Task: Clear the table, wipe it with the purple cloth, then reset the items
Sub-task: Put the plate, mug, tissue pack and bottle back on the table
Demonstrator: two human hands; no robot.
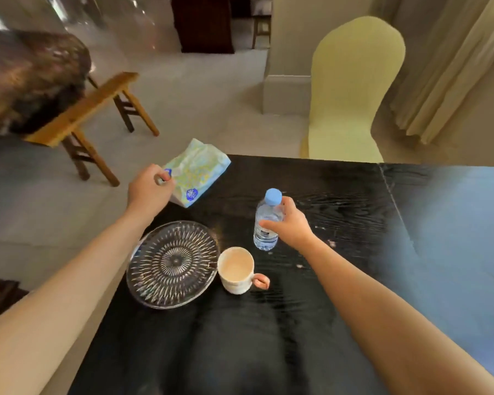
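Observation:
My left hand (149, 189) grips the near-left corner of a soft tissue pack (196, 172), pale blue and yellow, which is tilted at the far-left corner of the black table (240, 352). My right hand (291, 223) is wrapped around a small clear water bottle (265, 223) with a light blue cap, standing upright on the table. A patterned glass plate (171, 265) lies at the left edge, partly overhanging it. Just right of the plate stands a cream mug (236, 270) with a pink handle. No purple cloth is in view.
A chair with a pale yellow cover (351, 89) stands behind the table's far edge. A wooden bench (89, 106) stands on the floor at the left beside a dark round table (32, 78). Curtains (451, 67) hang at the far right.

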